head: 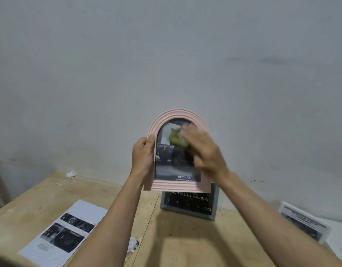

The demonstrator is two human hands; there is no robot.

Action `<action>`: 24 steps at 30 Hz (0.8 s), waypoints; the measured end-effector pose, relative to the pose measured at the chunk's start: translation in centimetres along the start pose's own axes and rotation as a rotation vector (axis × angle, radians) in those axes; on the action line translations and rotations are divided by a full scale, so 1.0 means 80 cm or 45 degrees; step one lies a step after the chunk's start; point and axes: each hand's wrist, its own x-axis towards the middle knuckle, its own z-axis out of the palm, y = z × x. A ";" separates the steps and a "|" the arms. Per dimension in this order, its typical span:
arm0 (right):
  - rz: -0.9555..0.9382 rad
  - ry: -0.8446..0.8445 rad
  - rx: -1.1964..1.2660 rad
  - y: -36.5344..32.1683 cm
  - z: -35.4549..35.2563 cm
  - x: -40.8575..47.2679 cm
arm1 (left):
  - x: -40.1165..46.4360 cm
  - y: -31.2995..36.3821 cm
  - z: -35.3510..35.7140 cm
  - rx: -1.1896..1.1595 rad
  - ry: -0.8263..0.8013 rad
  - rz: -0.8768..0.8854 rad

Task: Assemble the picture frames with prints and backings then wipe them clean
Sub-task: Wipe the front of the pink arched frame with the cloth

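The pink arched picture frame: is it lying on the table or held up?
Held up. The left hand grips the pink arched picture frame by its side edge, upright above the wooden table, while the right hand presses a green cloth on its front.

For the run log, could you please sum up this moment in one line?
wiping | left hand holds pink frame | right hand rubs green cloth on glass

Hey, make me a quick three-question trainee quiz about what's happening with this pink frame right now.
1. True or false: the pink arched frame lies flat on the wooden table.
2. Which hand steadies the frame by its edge?
A. left
B. right
3. Fill in: the right hand presses a green ____ on the print's glass.

Key: 1 false, it is held up in the air; 2 A; 3 cloth.
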 end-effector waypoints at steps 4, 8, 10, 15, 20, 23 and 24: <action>0.093 -0.099 -0.236 0.032 0.003 0.047 | -0.002 0.001 -0.001 -0.113 -0.043 -0.030; -0.015 -0.445 -0.069 0.002 0.056 -0.007 | 0.012 -0.011 -0.026 -0.117 0.110 -0.065; -0.104 -0.609 0.020 -0.019 0.080 -0.040 | 0.019 -0.016 -0.041 -0.126 0.192 -0.074; -0.010 -0.549 0.194 -0.038 0.095 -0.022 | 0.041 -0.037 -0.079 -0.067 0.201 -0.092; 0.163 -0.080 -0.040 0.005 0.087 0.100 | 0.069 -0.034 -0.108 -0.171 0.107 -0.182; 0.046 -0.238 -0.098 0.022 0.125 0.122 | 0.092 -0.040 -0.125 -0.349 0.187 -0.277; 0.011 -0.296 -0.072 0.018 0.148 0.114 | 0.101 -0.046 -0.138 -0.365 0.250 -0.313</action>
